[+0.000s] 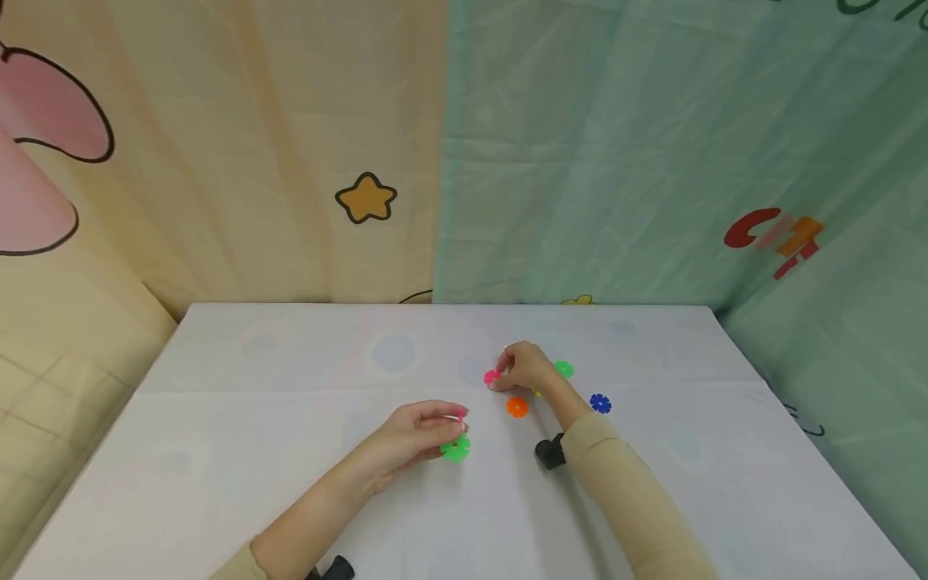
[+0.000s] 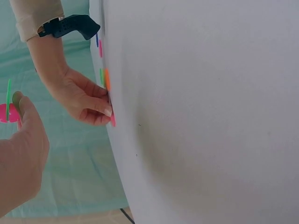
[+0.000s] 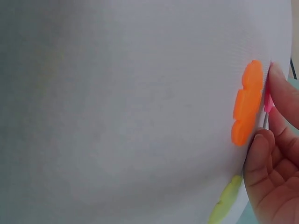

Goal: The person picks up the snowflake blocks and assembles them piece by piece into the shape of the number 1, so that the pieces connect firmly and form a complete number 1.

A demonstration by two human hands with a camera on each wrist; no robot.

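My left hand (image 1: 406, 439) pinches a green notched plastic disc (image 1: 455, 449) joined crosswise to a pink one (image 2: 5, 113), held up over the table. Part of the pink disc is hidden by the fingers. Farther forward and to the right, my right hand (image 1: 528, 367) has thumb and fingers at the edge of another pink disc (image 1: 491, 378), pinching it down at the tabletop. Close beside that hand lies an orange disc (image 3: 247, 105), flat on the cloth. A yellow disc (image 3: 226, 200) lies partly under the right hand in the head view.
Beyond the right wrist is a loose green disc (image 1: 564, 369), and a blue disc (image 1: 600, 403) lies to its right. The white-covered table (image 1: 239, 451) ends at hanging curtains (image 1: 580, 161) behind. A black wrist device (image 1: 550, 453) sits on the right forearm.
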